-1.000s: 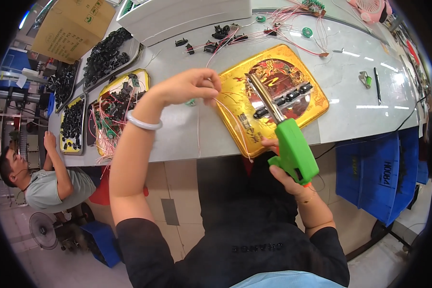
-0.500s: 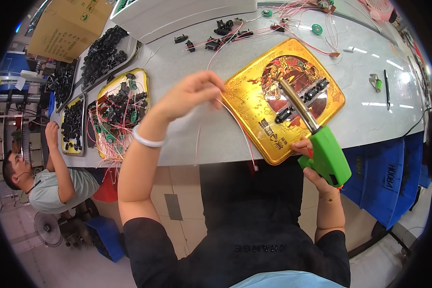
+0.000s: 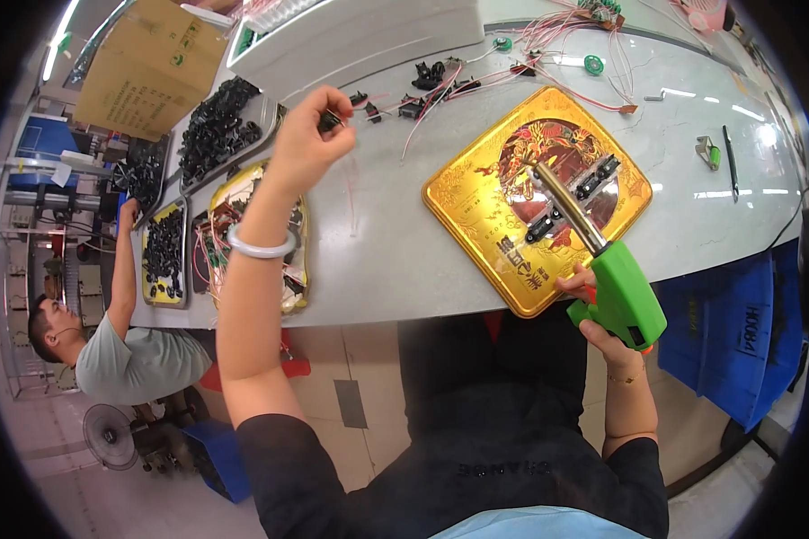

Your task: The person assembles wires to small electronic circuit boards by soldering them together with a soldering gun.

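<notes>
Our left hand (image 3: 304, 136) is raised over the surface (image 3: 377, 242), fingers pinching a small black connector (image 3: 330, 118). Our right hand (image 3: 602, 314) grips a green heat gun (image 3: 616, 292), its nozzle over the gold tin lid (image 3: 512, 242).

A long grey worktable (image 3: 377, 260) stands over a pale tiled floor (image 3: 351, 359), with a floor fan (image 3: 108, 436) at lower left.

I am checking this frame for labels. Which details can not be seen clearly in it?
- Head view: the small black part in the left hand is mostly covered by the fingers.
- Head view: the trigger of the green heat tool is hidden by the right hand.
- Head view: the parts in the trays at left are too small to identify.
</notes>
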